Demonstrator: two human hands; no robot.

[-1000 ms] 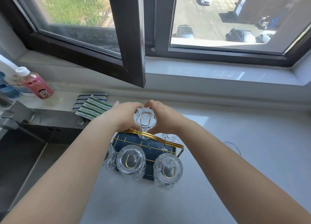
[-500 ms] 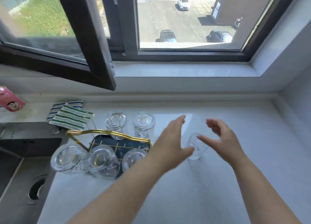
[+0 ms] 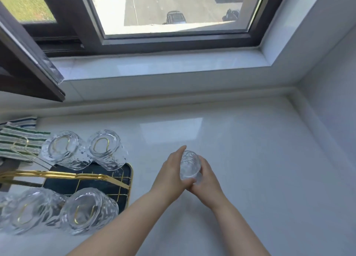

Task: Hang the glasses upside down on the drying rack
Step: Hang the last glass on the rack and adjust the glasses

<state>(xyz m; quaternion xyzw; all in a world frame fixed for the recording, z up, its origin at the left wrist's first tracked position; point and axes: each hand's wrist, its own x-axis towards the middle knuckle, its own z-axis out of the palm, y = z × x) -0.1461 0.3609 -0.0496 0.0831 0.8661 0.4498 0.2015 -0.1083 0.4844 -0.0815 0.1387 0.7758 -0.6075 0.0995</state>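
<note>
Done: four hung glasses [image 3: 86,211] on the rack [image 3: 67,175], bottoms up, each over a gold wire peg. Two on the far row, two on the near row, above the dark tray [image 3: 107,175].
Left edge: a sliver of more glass beside the near row, cut off by the frame. Cannot tell whether a fifth.
In hand: one glass [image 3: 189,166], right of the rack and apart from it, over the white surface [image 3: 260,169]. Lifted or standing there, cannot tell.
Left hand [image 3: 170,172]: fingers laid along the left side of the glass, thumb round its near side, gripping it.
Right hand [image 3: 208,178]: fingers curled round the right side, gripping the same glass.
Way up: seemingly mouth upward, hard to be sure through the clear walls. If so, not yet turned over.
Free place: a bare peg [image 3: 19,143] at the far left of the rack, in front of the striped cloth [image 3: 11,132].
Left to do: probably carrying this glass leftward, flipping it and lowering it over the bare peg.
Progress: judged close to the end, with no other loose glass in view on the surface.
</note>
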